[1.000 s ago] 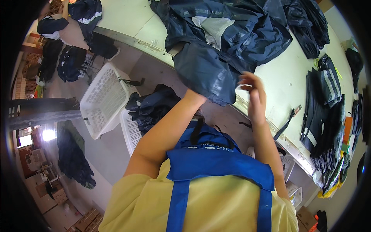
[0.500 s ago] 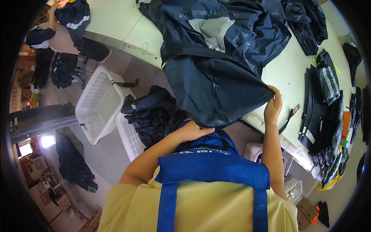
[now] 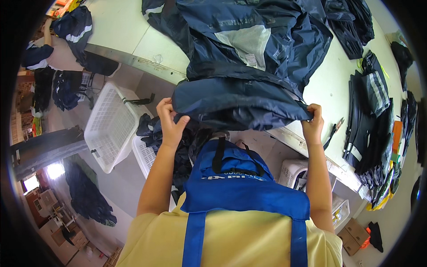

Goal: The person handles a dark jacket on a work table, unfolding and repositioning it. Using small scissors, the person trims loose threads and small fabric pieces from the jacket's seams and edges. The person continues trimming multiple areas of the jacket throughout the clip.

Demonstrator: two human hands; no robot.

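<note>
A dark navy jacket [image 3: 249, 102] with a white mesh lining lies spread over the table, its near part lifted past the front edge. My left hand [image 3: 172, 122] pinches the left corner of that raised fabric between thumb and fingers. At its right corner my right hand [image 3: 314, 118] grips the cloth, so the edge stretches between both hands. The mesh lining [image 3: 247, 42] shows in the middle of the jacket, with a small white label on it. The fabric's underside is partly hidden.
White plastic baskets [image 3: 109, 129] stand on the floor at left, one with dark garments. On the pale table [image 3: 129, 35], scissors [image 3: 338, 126] and stacked dark garments [image 3: 367, 120] lie to the right. Another person [image 3: 58, 53] is at the far left.
My left hand has moved up and left from near my apron to the jacket's left corner. The hanging fabric has been raised and folded upward. My right hand keeps its corner.
</note>
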